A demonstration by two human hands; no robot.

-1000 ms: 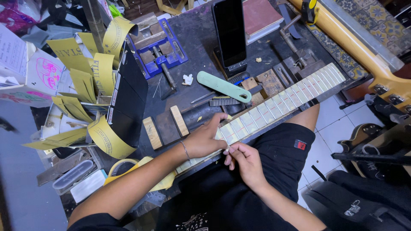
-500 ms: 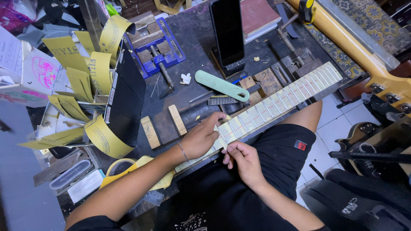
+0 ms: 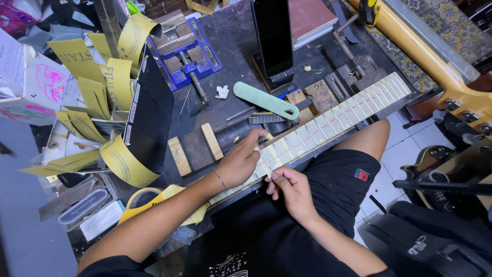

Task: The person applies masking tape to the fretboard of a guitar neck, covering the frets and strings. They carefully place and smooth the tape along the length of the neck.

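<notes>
Right at the near edge of the dark, scuffed bench [image 3: 230, 31], both hands are on a long pale guitar neck with masking-taped fretboard and thin metal frets [image 3: 328, 120]. It lies slantwise across the bench edge, running from the person's lap up and away to the right, with the far end sticking out over the bare knee. The right hand [image 3: 289, 192] sits at the neck's near edge, fingers curled in and pinching a little strip of pale tape [image 3: 267, 165] between thumb and fingertips. The left hand [image 3: 241, 161] rests on top of the neck just beside it, fingers partly bent and pressing down on the taped surface, not wrapped around anything. There's a thin bracelet on that wrist.

Just past the left hand, two small wooden blocks [image 3: 195, 149] lie side by side on the bench. A bit further back there's a mint-green flat plastic handle tool [image 3: 265, 100] lying at an angle, with some worn wood sanding blocks next to it. Behind that, a black phone standing upright in a stand [image 3: 272, 38], and to its left a blue metal bench vise [image 3: 187, 51]. Off on the left side, a whole pile of curled yellow sandpaper sheets [image 3: 110, 87]. Far right, a yellow guitar body [image 3: 435, 61] leans in at the corner.
</notes>
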